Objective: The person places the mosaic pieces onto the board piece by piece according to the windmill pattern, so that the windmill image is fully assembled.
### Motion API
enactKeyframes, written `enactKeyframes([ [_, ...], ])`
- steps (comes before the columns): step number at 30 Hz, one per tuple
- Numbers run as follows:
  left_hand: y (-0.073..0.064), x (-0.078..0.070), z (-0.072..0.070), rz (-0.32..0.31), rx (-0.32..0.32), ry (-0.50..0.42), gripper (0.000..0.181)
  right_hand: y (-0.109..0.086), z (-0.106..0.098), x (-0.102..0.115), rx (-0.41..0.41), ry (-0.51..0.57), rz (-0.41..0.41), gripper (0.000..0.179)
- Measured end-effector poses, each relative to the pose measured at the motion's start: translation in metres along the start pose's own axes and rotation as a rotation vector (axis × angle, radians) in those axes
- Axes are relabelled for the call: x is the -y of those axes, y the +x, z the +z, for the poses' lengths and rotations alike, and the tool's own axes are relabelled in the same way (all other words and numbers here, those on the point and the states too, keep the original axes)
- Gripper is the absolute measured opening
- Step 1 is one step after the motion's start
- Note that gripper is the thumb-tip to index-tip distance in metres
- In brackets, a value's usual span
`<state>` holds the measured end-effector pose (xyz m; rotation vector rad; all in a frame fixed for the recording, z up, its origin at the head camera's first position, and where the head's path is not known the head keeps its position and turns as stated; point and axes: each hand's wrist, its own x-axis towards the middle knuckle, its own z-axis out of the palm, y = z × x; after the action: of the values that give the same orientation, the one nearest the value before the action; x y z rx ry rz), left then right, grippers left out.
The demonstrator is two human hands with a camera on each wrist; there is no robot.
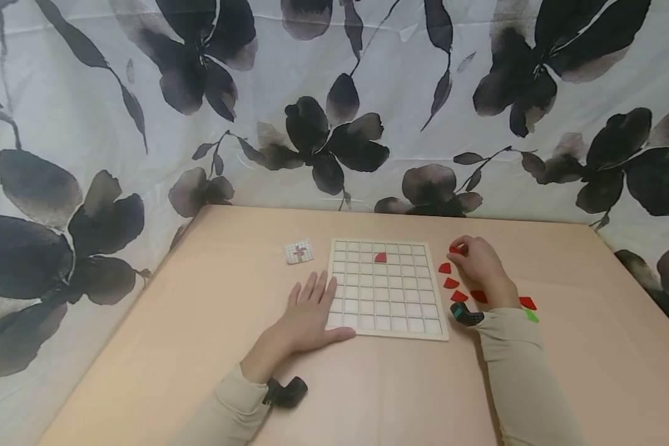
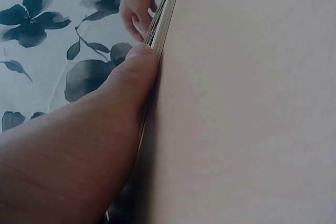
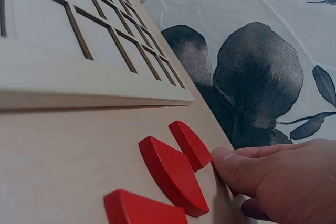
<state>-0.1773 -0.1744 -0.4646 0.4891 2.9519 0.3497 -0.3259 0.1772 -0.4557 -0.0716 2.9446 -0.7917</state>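
A pale wooden grid board lies on the table, with one red quarter-round piece in an upper cell. My left hand rests at the board's lower left corner, fingers spread along its left side and thumb on its bottom edge. Beyond the board's right edge, my right hand pinches a red piece between thumb and fingers. Whether that piece is off the table I cannot tell. Several more red pieces lie near this hand; in the right wrist view the thumb mostly hides the pinched one.
A small card with a red pattern on a grid lies left of the board. Beside the right sleeve are a red piece and a green piece, the green partly hidden. A flower-printed cloth hangs behind the table.
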Motion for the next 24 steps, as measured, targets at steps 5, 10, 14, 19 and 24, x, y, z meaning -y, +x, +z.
enactKeyframes([
  [5,0.002,0.000,0.001,0.003,-0.008,0.008,0.107,0.001,-0.003,0.000,0.007,0.041,0.000,0.031],
  [10,0.002,0.000,0.003,0.008,-0.004,0.017,0.107,-0.003,-0.004,0.003,0.024,0.085,0.005,0.032],
  [14,0.001,-0.002,0.001,0.015,-0.015,0.013,0.106,-0.008,-0.005,0.008,0.019,0.132,0.011,0.036],
  [19,-0.001,-0.002,0.001,0.008,-0.020,0.008,0.105,-0.009,-0.008,0.024,0.060,0.245,-0.005,0.039],
  [24,-0.001,-0.003,0.000,0.008,-0.017,0.000,0.105,-0.004,-0.003,0.046,0.082,0.289,-0.142,0.032],
])
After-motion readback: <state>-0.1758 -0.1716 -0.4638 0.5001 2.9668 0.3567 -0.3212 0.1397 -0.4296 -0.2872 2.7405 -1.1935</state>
